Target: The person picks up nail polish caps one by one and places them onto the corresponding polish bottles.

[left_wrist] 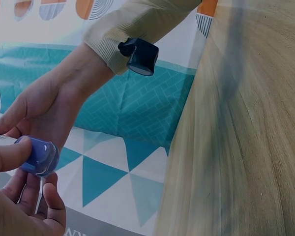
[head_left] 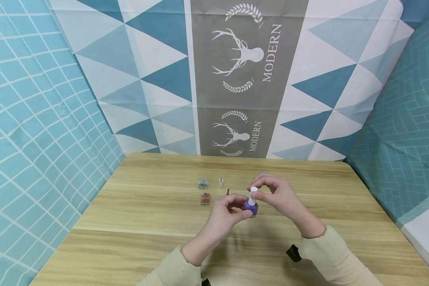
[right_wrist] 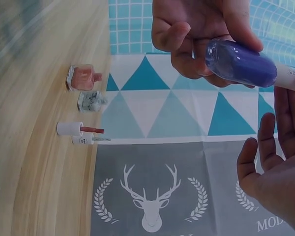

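A nail polish bottle [head_left: 250,209] with purple polish is held up over the table, tilted slightly, its white cap [head_left: 253,194] on top. My left hand [head_left: 219,216] grips the glass body between thumb and fingers. The thumb and fingers of my right hand [head_left: 280,195] pinch the cap from the other side. In the right wrist view, the cap [right_wrist: 287,77] sits against the neck of the purple bottle [right_wrist: 243,64]. Beyond the left hand stand an uncapped reddish-pink polish bottle [head_left: 205,199] and an uncapped clear glittery one [head_left: 202,183].
Two white brush caps stand brush-up on the wooden table [head_left: 136,214]: one with a pale brush [head_left: 221,182], the other with a reddish brush [right_wrist: 92,130], partly hidden by the left hand in the head view. Patterned cloth walls [head_left: 157,79] enclose the table's back and sides.
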### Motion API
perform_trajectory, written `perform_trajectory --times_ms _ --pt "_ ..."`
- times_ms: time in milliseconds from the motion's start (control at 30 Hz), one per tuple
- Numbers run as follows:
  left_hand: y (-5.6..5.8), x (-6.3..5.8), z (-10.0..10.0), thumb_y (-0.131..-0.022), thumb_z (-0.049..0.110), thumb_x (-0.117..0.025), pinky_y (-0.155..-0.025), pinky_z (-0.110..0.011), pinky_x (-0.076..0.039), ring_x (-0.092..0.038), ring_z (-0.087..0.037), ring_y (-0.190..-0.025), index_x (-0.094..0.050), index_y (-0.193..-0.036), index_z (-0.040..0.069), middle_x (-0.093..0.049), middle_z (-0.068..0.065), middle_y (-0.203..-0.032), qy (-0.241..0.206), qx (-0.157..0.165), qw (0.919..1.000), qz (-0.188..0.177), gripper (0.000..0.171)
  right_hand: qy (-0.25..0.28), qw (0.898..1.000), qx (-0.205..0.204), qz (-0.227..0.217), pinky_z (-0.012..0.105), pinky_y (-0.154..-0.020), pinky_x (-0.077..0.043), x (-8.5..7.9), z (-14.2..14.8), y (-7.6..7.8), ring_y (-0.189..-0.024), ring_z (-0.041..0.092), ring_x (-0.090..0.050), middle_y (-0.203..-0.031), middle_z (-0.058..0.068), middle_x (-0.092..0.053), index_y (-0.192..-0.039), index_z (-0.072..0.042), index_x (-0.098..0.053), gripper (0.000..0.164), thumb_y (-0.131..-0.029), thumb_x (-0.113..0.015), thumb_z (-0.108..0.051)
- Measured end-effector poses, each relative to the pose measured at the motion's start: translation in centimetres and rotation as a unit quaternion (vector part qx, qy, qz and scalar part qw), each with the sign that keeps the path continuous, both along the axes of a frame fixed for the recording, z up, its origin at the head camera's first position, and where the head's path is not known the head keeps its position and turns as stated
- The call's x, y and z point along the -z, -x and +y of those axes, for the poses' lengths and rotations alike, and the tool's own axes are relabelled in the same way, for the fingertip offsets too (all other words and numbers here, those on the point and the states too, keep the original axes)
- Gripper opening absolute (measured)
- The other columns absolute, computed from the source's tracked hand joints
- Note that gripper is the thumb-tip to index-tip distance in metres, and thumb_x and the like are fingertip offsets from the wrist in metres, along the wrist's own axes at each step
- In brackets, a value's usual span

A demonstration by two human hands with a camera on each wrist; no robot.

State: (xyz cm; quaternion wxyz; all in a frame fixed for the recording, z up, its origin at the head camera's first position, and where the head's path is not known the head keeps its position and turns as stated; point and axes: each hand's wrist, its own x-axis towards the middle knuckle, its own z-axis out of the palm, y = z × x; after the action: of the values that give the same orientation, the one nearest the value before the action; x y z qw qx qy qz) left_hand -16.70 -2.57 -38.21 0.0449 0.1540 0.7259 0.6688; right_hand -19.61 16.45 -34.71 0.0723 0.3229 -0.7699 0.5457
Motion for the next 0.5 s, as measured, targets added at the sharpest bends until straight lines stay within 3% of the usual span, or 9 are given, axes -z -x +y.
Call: perform_trajectory --times_ms 233,500 --pt "0.01 -0.06 0.05 -0.079 0.015 -0.077 -0.069 -0.021 -0.049 -0.059 -0.012 -0.087 -0.068 -0.104 0.009 -0.067 -0.005 -0.095 0.008 -0.004 0.9999 0.012 0.027 -0.003 0.999 0.047 -0.009 0.027 -0.093 -0.042 -0.06 -0.39 -0.25 -0.095 0.013 -0.058 -0.091 -0.001 -0.065 -0.088 -0.012 -0.071 0.008 -0.082 -0.072 -0.006" --pt "0.14 -0.11 0.22 -0.077 0.016 -0.078 -0.066 -0.021 -0.048 -0.059 -0.012 -0.086 -0.069 -0.103 0.012 -0.067 -0.003 -0.094 0.013 -0.021 0.9996 0.016 0.028 0.02 0.997 0.074 0.011 0.023 -0.093 -0.042 -0.1 -0.87 -0.66 -0.092 0.01 -0.058 -0.087 -0.003 -0.066 -0.086 -0.007 -0.071 0.005 -0.081 -0.073 -0.006"
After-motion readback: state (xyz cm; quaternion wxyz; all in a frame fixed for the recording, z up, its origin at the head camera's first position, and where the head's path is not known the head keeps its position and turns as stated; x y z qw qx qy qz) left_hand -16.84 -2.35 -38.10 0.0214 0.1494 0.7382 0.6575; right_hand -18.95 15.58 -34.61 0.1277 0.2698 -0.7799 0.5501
